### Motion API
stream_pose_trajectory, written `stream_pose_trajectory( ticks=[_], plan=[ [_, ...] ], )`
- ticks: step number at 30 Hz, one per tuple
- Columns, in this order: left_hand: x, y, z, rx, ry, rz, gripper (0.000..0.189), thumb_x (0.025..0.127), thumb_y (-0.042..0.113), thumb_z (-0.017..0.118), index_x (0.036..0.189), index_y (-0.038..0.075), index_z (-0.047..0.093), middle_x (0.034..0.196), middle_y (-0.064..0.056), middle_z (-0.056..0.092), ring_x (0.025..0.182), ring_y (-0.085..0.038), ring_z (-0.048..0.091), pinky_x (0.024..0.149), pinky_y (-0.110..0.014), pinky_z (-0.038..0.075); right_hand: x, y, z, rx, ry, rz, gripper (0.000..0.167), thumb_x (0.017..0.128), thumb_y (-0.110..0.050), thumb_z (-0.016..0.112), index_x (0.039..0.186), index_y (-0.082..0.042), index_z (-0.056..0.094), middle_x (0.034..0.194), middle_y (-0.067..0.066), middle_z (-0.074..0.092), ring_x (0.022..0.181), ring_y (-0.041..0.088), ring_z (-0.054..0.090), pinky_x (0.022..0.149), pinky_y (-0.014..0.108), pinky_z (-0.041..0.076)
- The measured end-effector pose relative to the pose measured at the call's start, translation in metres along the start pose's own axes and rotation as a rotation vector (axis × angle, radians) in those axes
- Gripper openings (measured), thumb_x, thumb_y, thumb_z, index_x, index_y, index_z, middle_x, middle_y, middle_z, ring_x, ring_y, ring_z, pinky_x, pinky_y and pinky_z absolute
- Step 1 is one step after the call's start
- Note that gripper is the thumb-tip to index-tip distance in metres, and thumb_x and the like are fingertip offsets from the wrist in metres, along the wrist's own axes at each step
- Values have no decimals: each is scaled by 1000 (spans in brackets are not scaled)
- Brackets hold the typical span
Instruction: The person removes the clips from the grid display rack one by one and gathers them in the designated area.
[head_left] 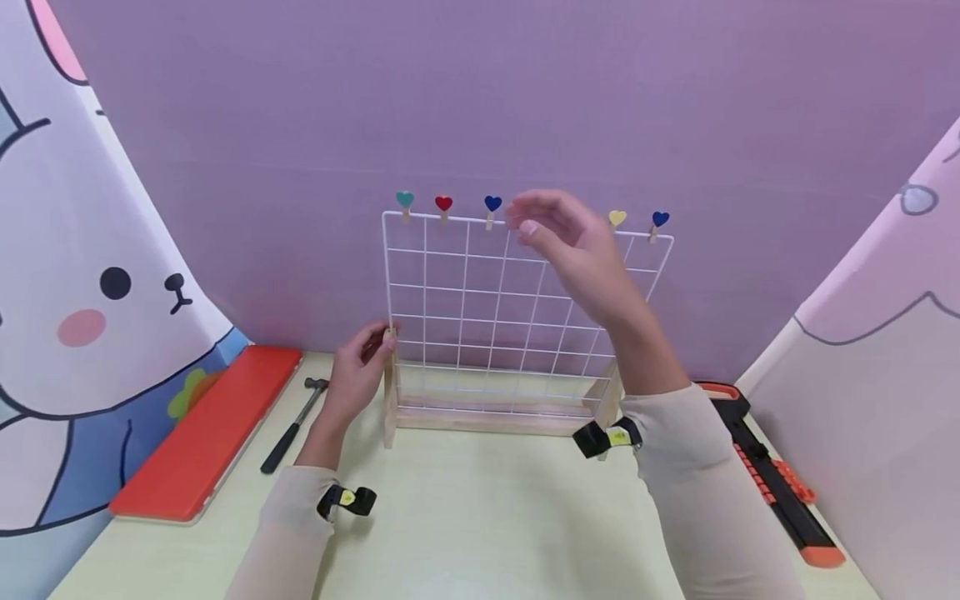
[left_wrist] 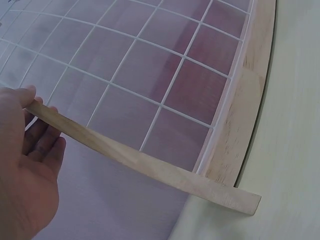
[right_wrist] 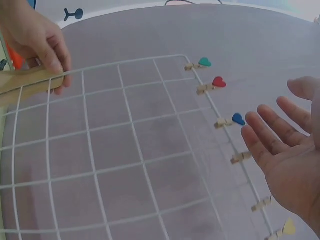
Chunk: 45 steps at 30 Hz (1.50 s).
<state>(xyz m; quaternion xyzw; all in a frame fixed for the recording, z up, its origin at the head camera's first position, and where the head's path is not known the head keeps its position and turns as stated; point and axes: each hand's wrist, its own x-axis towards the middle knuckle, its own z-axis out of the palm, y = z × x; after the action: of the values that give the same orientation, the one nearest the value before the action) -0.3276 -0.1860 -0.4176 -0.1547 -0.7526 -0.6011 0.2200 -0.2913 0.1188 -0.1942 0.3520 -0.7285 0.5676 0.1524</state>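
Note:
A white wire grid panel (head_left: 480, 292) stands upright in a wooden stand (head_left: 495, 423). Heart-topped clothespins sit along its top bar: teal (head_left: 405, 200), red (head_left: 444, 203), blue (head_left: 492, 203), yellow (head_left: 617, 218) and another blue (head_left: 660, 219). My left hand (head_left: 356, 371) pinches the upper end of the stand's left post (left_wrist: 150, 167) between thumb and fingers. Raised at the top bar, my right hand (head_left: 581, 250) has its fingers spread and slightly bent, holding nothing. It hides part of the clothespin row in the head view; the right wrist view shows more wooden clips (right_wrist: 241, 157) beside its fingertips.
A hammer (head_left: 296, 423) and a long red case (head_left: 217, 433) lie on the left side of the table. Over on the right lies a black-and-orange tool (head_left: 780, 483). A purple backdrop (head_left: 525, 100) rises behind the grid.

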Motion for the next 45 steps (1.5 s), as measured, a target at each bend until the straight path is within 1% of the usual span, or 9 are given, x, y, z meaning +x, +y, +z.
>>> stream_pose_trajectory(
  ticks=[6, 8, 13, 16, 22, 29, 35, 40, 45],
  plan=[
    [-1, 0, 0, -26, 10, -7, 38, 105, 22, 62, 138, 2, 62, 136, -21, 66, 123, -25, 64, 100, -8, 51, 17, -10, 11, 25, -11, -7, 37, 101, -8, 63, 137, -1, 57, 133, 15, 67, 127, 28, 64, 108, 29, 55],
    [-1, 0, 1, -38, 16, -8, 38, 105, 21, 62, 137, 2, 62, 136, -20, 67, 121, -21, 64, 99, -8, 51, 23, -13, 15, 37, -13, -6, 37, 100, -7, 64, 136, -1, 58, 132, 15, 67, 126, 27, 64, 107, 30, 55],
    [-1, -1, 0, -39, 31, -7, 36, 105, 20, 62, 136, 1, 63, 136, -21, 67, 113, -3, 64, 98, -8, 52, 39, -17, 28, 59, -3, -8, 36, 98, -6, 66, 133, 0, 60, 128, 15, 68, 123, 24, 65, 106, 29, 55],
    [-2, -1, 0, -33, 30, -5, 38, 105, 21, 62, 137, 2, 62, 137, -19, 67, 112, 0, 64, 98, -9, 52, 48, -19, 36, 70, -2, -7, 34, 98, -5, 67, 131, 0, 61, 125, 13, 69, 120, 22, 66, 106, 29, 55],
    [-3, 0, 1, -31, 20, -10, 40, 105, 25, 62, 138, 2, 61, 138, -17, 67, 114, -5, 63, 98, -9, 52, 65, -20, 51, 88, 5, -28, 34, 96, -2, 67, 129, 4, 62, 122, 20, 68, 112, 20, 67, 103, 28, 56],
    [-2, 0, 4, -55, 15, -7, 38, 105, 22, 62, 138, 2, 61, 138, -19, 66, 121, -31, 63, 97, -8, 52, 77, -15, 63, 77, -1, -18, 32, 96, 1, 64, 128, 6, 62, 122, 24, 68, 110, 21, 68, 99, 26, 56],
    [-3, 0, 6, -60, 3, 8, 38, 106, 20, 60, 140, 3, 60, 140, -20, 65, 125, -34, 61, 100, -8, 50, 84, -8, 69, 90, -1, 33, 32, 96, 2, 65, 127, 6, 62, 121, 26, 68, 108, 24, 68, 89, 23, 57],
    [-3, 2, 7, -53, -3, 4, 38, 106, 20, 60, 140, 2, 59, 140, -19, 65, 126, -32, 61, 99, -6, 49, 86, -5, 72, 85, -6, 66, 32, 96, 2, 65, 128, 5, 62, 122, 25, 68, 107, 21, 68, 91, 24, 57],
    [-2, 1, 7, -54, -6, 2, 39, 106, 21, 60, 140, 2, 59, 140, -20, 64, 128, -34, 60, 100, -6, 48, 88, -3, 73, 59, -32, 81, 33, 96, 1, 65, 129, 4, 62, 125, 26, 67, 107, 21, 68, 94, 25, 58]
  ],
)
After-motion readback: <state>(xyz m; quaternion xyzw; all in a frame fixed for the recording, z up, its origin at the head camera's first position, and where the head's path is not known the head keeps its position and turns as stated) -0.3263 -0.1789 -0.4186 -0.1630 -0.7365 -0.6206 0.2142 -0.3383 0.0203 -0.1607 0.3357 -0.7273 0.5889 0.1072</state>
